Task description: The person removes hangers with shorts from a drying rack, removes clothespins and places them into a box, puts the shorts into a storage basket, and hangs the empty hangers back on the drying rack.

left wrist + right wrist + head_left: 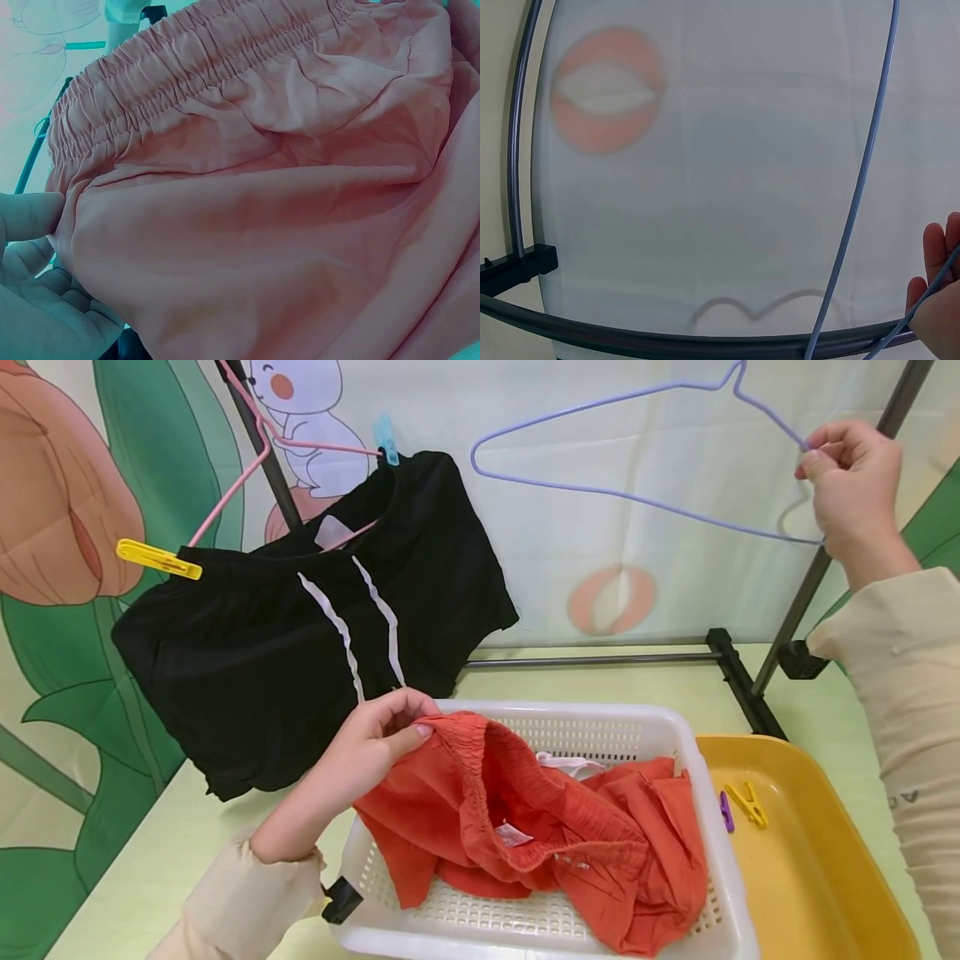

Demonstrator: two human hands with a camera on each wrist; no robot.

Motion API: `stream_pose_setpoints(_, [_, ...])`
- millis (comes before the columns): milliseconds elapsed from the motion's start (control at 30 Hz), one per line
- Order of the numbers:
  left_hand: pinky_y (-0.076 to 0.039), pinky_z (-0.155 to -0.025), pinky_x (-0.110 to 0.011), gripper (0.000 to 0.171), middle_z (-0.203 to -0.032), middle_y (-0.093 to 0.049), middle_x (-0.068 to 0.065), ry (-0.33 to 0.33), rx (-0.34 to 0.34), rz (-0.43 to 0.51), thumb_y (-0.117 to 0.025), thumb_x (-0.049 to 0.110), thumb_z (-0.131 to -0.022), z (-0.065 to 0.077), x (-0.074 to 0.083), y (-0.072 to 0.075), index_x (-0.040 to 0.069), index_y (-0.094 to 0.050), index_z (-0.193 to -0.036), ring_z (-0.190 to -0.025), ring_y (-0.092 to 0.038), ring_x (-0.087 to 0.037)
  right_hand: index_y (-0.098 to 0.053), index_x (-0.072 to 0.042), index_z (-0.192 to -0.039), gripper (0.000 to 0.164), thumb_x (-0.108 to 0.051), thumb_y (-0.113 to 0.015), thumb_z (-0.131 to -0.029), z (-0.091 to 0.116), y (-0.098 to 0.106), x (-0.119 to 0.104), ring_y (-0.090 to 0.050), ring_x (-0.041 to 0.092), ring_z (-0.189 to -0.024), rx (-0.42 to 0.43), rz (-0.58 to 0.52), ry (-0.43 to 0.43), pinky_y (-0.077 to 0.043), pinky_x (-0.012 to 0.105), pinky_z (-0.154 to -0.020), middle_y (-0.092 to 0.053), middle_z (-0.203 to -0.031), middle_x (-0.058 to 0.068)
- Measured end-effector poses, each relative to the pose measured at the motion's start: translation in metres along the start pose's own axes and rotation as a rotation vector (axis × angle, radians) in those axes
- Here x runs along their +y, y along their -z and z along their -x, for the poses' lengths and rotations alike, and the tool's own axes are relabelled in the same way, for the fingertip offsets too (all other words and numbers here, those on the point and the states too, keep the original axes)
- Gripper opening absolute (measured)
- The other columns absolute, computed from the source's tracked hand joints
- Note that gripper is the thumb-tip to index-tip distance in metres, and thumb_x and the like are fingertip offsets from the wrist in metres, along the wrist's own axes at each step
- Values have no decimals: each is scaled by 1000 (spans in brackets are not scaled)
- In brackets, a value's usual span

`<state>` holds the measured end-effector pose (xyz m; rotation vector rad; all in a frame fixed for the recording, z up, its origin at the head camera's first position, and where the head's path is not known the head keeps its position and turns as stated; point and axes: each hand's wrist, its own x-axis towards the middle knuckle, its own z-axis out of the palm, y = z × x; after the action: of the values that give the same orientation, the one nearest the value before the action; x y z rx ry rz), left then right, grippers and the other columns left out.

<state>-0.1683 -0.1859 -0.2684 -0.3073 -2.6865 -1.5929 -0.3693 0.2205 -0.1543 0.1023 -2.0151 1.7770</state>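
Observation:
My left hand (367, 756) pinches the elasticated waistband of the orange-red shorts (442, 793) at its left end. The shorts lie partly in a white basket (600, 716), waist opening upward, a white label showing inside. In the left wrist view, gathered cloth of the shorts (225, 240) fills most of the picture, thumb at its edge. Up at the right, my right hand (862, 497) holds one end of a periwinkle-blue hanger (615, 492), which carries nothing. Two wire lengths of that hanger (859, 195) cross the right wrist view.
Black shorts (247, 668) hang at the left from a pink hanger (322, 446), with a yellow clothespin (157, 558) and a blue clothespin (387, 443). A dark rack post (795, 597) stands behind my right hand. An orange-yellow tray (802, 885) holds a purple clothespin (726, 812) and yellow clothespin (747, 807).

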Motion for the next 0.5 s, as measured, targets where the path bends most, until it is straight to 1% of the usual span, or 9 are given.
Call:
stream_pose_setpoints(67, [-49,-70,-26,15,-95,-58,-11,0,-1,2,-50,4,-86,0,0,0,5,-55,-101,-79,-53,-22,-59,-12,-83,12,-7,-49,-88,1,0,1,-45,5,-76,-7,-13,-11,-24,20,-73,-50,-69,-5])
stream_pose_setpoints(167, [-49,-70,-27,15,-95,-58,-11,1,1,-2,-50,4,-86,0,0,0,5,-55,-101,-79,-54,-22,-59,-13,-81,14,-6,-49,-88,2,-1,1,-45,5,-75,-11,-8,-5,-25,20,-73,-50,-68,-6])
stream_pose_setpoints(333, [-49,-70,-27,15,-95,-58,-11,-1,7,-6,-50,4,-86,-1,-1,0,5,-55,-100,-79,-53,-22,-58,-12,-76,19,-2,-47,-88,3,-5,4,-46,6,-70,-16,-22,27,-28,17,-67,-50,-63,-6])
stream_pose_setpoints(500, [-50,-70,-27,15,-95,-58,-11,-3,5,1,-50,4,-86,-1,-1,0,6,-55,-100,-79,-54,-22,-58,-12,-75,20,-1,-47,-87,2,-6,7,-46,6,-68,-19,-36,57,-30,16,-64,-50,-62,-5])
